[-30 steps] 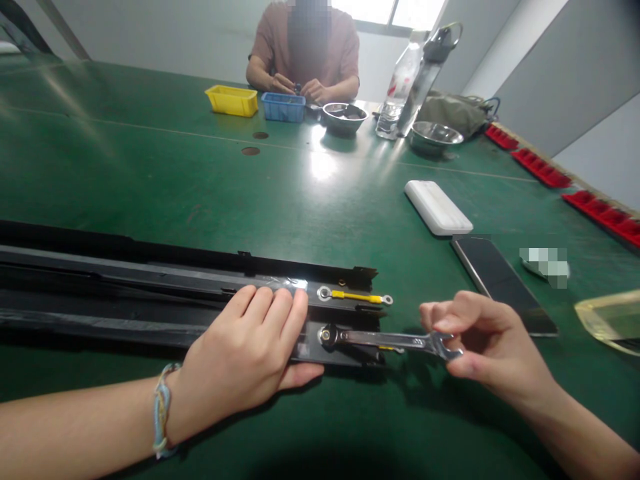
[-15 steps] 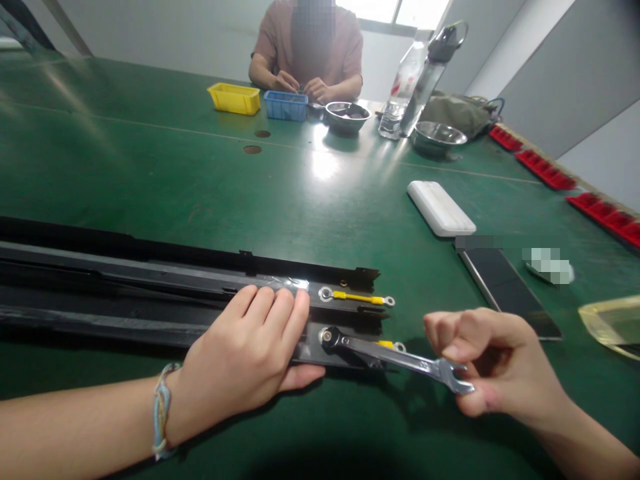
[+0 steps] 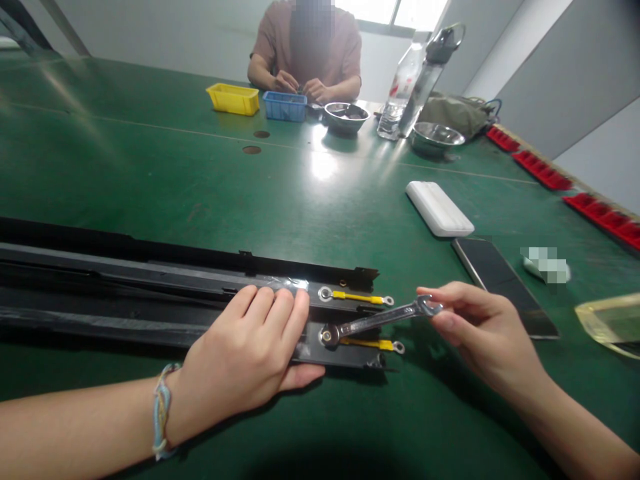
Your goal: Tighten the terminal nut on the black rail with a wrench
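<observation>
Long black metal channels (image 3: 165,273) lie side by side on the green table. My left hand (image 3: 255,347) grips the nearer channel close to its right end, fingers over the top and thumb along the front edge. A silver combination wrench (image 3: 380,321) has its ring end around the fastener on that channel. Thumb and fingers of my right hand (image 3: 470,327) pinch the wrench at its open-jaw end. Partly under the wrench is a short yellow wire (image 3: 380,345) with a ring terminal. Another yellow wire (image 3: 357,297) is fixed to the farther channel.
A phone (image 3: 505,287), a white power bank (image 3: 440,210) and a blurred object lie on the right. Across the table (image 3: 150,173) sits a person (image 3: 270,47) behind a yellow bin (image 3: 233,100), a blue bin (image 3: 285,107), metal bowls (image 3: 347,123) and bottles (image 3: 407,93).
My right hand has swung the wrench's free end away from me, up and slightly left in view, around the fastener. The left hand and the channels stay put.
</observation>
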